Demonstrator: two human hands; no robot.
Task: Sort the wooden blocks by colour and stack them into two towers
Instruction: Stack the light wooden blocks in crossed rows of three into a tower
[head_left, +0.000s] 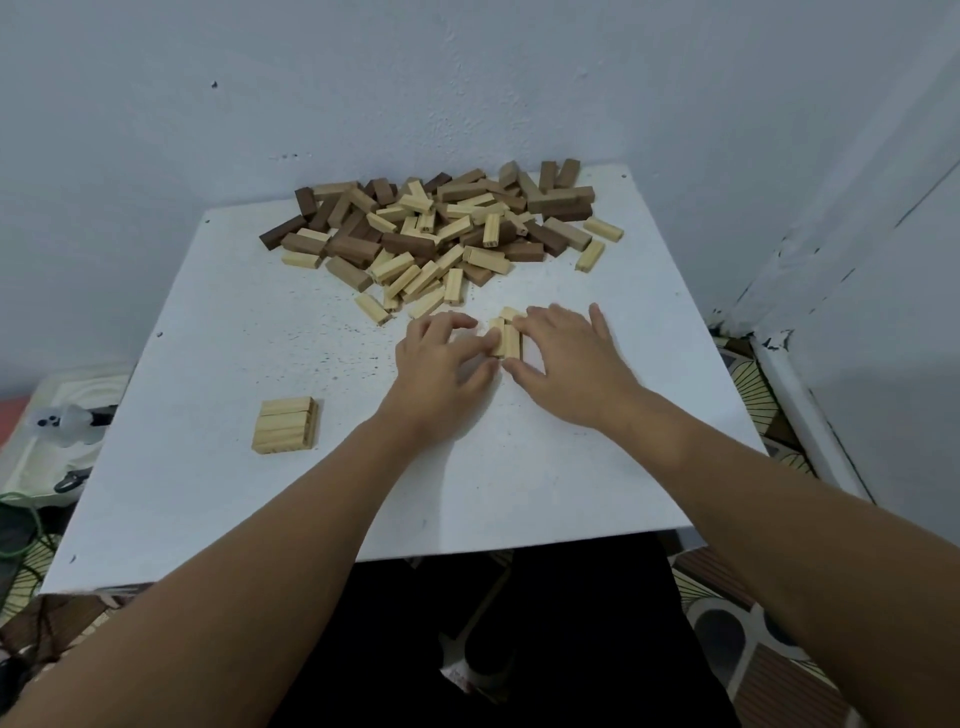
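Two hands are down on the white bench (208, 467), working one small cluster of pale blocks (506, 335) between them. Left hand (439, 364) curls in from one side, fingertips and thumb touching the cluster's left edge; right hand (566, 358) lies over it from the other side, fingers spread and fairly straight, pressing against the blocks. Whether either hand truly grips a block, I cannot tell. Behind them, at the far edge by the wall, a big jumbled pile of blocks (441, 228), dark brown and pale mixed together. Near left on the bench, well apart from the hands, sits a low square stack of pale blocks (285, 425), neatly laid side by side.
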